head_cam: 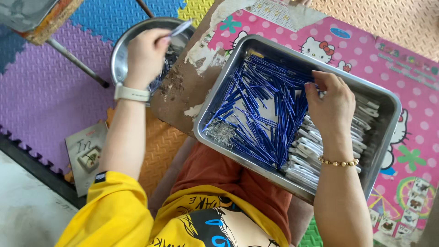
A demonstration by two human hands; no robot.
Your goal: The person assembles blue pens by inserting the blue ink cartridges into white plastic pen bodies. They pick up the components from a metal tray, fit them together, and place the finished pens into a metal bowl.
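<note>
My left hand (145, 54) is raised over a round metal bowl (122, 50) at the upper left and pinches a thin silvery pen part (180, 28) between its fingertips. My right hand (331, 104) reaches into a rectangular steel tray (388, 120) on the low pink table (402, 68), fingers bent down among the contents. The tray holds a heap of thin blue pen refills (260, 105) on the left, several pale pen barrels (307, 155) on the right, and a small pile of tiny metal springs (220, 131) in the near left corner.
Coloured foam mats (41, 100) cover the floor. A metal stool leg (75, 64) crosses the upper left. A small booklet (86, 155) lies on the mat by my left elbow. The table's worn brown edge (178, 91) sits between bowl and tray.
</note>
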